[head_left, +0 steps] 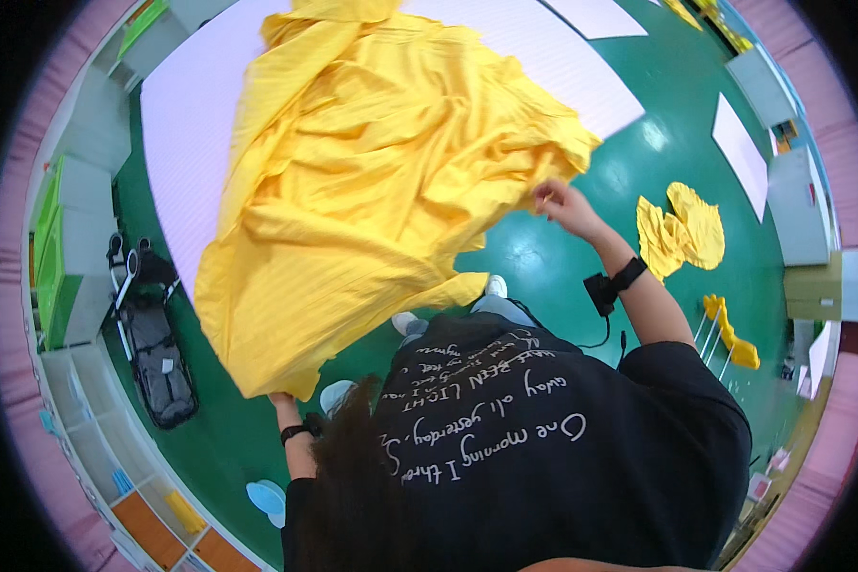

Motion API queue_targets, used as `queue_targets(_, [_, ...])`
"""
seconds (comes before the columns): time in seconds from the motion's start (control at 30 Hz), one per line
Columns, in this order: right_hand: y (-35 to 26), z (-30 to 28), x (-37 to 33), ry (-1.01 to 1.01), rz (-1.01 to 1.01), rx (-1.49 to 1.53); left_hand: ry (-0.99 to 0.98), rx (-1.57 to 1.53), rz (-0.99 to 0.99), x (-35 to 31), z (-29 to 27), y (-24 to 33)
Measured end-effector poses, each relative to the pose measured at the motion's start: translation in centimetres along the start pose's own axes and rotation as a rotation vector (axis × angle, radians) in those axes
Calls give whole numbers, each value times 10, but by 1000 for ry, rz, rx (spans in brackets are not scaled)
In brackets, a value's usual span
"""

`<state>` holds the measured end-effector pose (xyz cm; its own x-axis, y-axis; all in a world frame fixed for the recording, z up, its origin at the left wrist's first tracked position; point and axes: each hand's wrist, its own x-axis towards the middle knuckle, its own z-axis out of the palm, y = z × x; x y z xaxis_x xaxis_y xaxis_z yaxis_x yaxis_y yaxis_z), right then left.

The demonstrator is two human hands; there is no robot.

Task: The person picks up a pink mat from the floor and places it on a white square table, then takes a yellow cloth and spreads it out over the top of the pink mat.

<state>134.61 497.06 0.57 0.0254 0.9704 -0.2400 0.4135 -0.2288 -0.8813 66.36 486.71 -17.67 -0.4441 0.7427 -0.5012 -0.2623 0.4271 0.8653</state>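
Observation:
A large, wrinkled yellow cloth point(381, 181) spreads over a pale table point(176, 124) and extends past its near edge toward my body. My left hand point(281, 398) is at the cloth's lower left corner; its fingers are mostly hidden beneath the fabric, which appears gripped there. At the right edge of the cloth, my right hand point(564, 207) has its fingers curled together in a pinch against the fabric. The cloth between the two hands hangs in loose folds. Black bands circle both wrists, and a small black device point(601, 294) with a cable is on the right one.
Another yellow cloth point(682, 234) lies crumpled on the green floor point(534, 257) to the right, near a rack draped with yellow fabric point(732, 336). A folded black cart point(162, 362) lies at left, beside white shelving point(95, 419). A blue-topped stool point(266, 498) stands lower left.

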Motion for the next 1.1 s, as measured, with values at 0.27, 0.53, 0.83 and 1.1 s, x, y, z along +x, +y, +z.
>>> queue_targets(0.27, [83, -133, 67, 768, -255, -290, -468, 785, -170, -89, 130, -71])
queue_targets(0.53, [61, -137, 99, 187, 18, -448, -885, 907, 290, -175, 400, -31])
queue_targets(0.83, [47, -251, 110, 463, -364, -353, -856, 955, 1272, -260, 584, 85])
queue_targets(1.1, [20, -354, 166, 394, -402, 13, -789, 903, 1019, -248, 688, 104])
